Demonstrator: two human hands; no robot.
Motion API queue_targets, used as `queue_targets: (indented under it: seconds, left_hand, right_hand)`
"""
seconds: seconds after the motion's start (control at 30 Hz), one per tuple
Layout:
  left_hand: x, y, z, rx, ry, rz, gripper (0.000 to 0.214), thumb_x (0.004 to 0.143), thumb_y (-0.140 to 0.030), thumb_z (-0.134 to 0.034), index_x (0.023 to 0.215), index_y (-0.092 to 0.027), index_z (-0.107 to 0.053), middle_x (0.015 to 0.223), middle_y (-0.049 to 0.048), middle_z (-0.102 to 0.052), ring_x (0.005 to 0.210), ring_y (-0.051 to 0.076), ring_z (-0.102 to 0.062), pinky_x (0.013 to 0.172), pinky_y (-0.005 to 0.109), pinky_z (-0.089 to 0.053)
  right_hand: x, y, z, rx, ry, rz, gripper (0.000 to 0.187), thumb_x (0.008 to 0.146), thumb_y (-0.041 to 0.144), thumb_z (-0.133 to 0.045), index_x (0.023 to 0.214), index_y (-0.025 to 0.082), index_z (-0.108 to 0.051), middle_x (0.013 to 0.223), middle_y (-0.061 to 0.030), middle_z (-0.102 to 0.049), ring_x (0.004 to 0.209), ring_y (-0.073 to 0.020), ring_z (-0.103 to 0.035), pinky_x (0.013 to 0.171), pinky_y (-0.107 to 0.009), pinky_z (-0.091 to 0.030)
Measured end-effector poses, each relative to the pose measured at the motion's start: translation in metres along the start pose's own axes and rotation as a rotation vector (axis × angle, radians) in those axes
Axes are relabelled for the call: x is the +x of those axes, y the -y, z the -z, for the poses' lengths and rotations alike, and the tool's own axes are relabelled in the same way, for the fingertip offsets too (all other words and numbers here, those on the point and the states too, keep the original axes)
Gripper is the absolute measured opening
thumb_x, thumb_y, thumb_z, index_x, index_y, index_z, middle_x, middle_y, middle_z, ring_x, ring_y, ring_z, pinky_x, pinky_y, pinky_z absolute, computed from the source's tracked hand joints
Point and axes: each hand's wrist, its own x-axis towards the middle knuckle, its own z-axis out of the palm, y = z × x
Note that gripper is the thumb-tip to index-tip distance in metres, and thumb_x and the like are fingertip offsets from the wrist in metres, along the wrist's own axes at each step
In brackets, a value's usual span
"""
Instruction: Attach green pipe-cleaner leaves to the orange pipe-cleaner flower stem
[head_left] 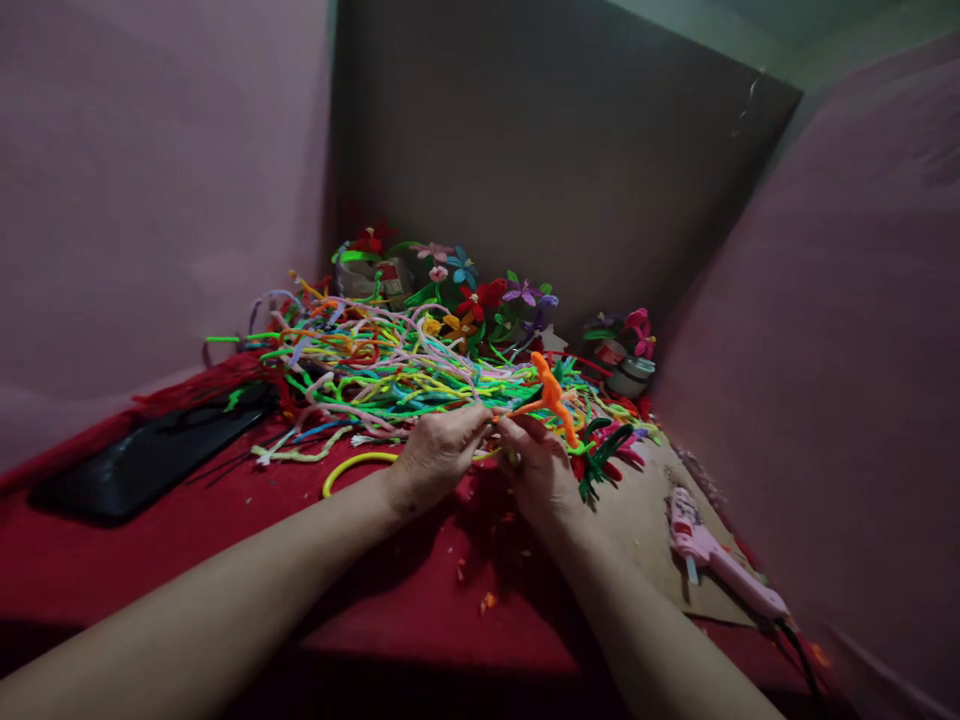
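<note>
My left hand [439,452] and my right hand [541,470] meet over the red cloth [225,540], fingers pinched together on an orange pipe cleaner piece [551,395] that is bent into loops and sticks up to the right. Just behind the hands lies a big tangled heap of pipe cleaners [390,370] in green, pink, yellow, blue and orange. A yellow curved pipe cleaner [356,465] rests on the cloth left of my left hand. Green and red bent pieces [604,455] sit right of my right hand.
Finished pipe-cleaner flowers [480,295] stand at the back by a brown board. A pink glue gun [712,550] lies on cardboard at the right, its cord trailing off. A black flat object [150,455] lies at the left. Small jars [630,375] sit back right. Pink walls close both sides.
</note>
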Motion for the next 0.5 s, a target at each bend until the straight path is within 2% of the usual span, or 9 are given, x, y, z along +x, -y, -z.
queue_targets:
  seconds: [0.07, 0.17, 0.33, 0.5]
  left_hand:
    - [0.001, -0.001, 0.000, -0.081, -0.009, 0.086, 0.019, 0.085, -0.024, -0.044, 0.076, -0.017, -0.060, 0.062, -0.0020, -0.054, 0.056, 0.008, -0.048, 0.055, 0.019, -0.037]
    - [0.005, -0.008, 0.002, -0.346, 0.029, 0.251, 0.019, 0.084, -0.025, -0.046, 0.071, -0.017, -0.058, 0.050, -0.0057, -0.045, 0.044, 0.006, -0.041, 0.044, 0.018, -0.033]
    - [0.012, -0.016, 0.009, -0.717, 0.190, 0.441, 0.024, 0.080, -0.032, -0.053, 0.064, -0.014, -0.053, 0.051, -0.0047, -0.051, 0.036, 0.005, -0.042, 0.037, 0.016, -0.031]
    - [0.011, -0.011, 0.014, -1.079, 0.352, 0.547, 0.025, 0.079, -0.035, -0.057, 0.070, -0.012, -0.055, 0.046, -0.0052, -0.049, 0.029, 0.002, -0.035, 0.030, 0.013, -0.024]
  right_hand:
    - [-0.002, 0.002, -0.001, -0.035, 0.046, 0.042, 0.017, 0.067, 0.028, -0.068, 0.082, 0.021, -0.070, 0.061, 0.0026, -0.055, 0.050, -0.0079, -0.040, 0.046, -0.023, -0.030]
    - [-0.004, 0.008, -0.003, -0.032, 0.079, 0.083, 0.017, 0.063, 0.024, -0.070, 0.081, 0.022, -0.070, 0.064, 0.0029, -0.057, 0.051, -0.0075, -0.040, 0.049, -0.023, -0.032]
    - [-0.003, 0.014, -0.001, -0.071, 0.103, 0.091, 0.015, 0.066, 0.028, -0.067, 0.080, 0.021, -0.070, 0.063, 0.0008, -0.058, 0.053, -0.0097, -0.041, 0.046, -0.023, -0.032]
    - [-0.001, 0.015, 0.004, -0.037, 0.167, -0.006, 0.020, 0.066, 0.031, -0.065, 0.084, 0.022, -0.069, 0.058, 0.0012, -0.055, 0.049, -0.0091, -0.039, 0.044, -0.023, -0.030]
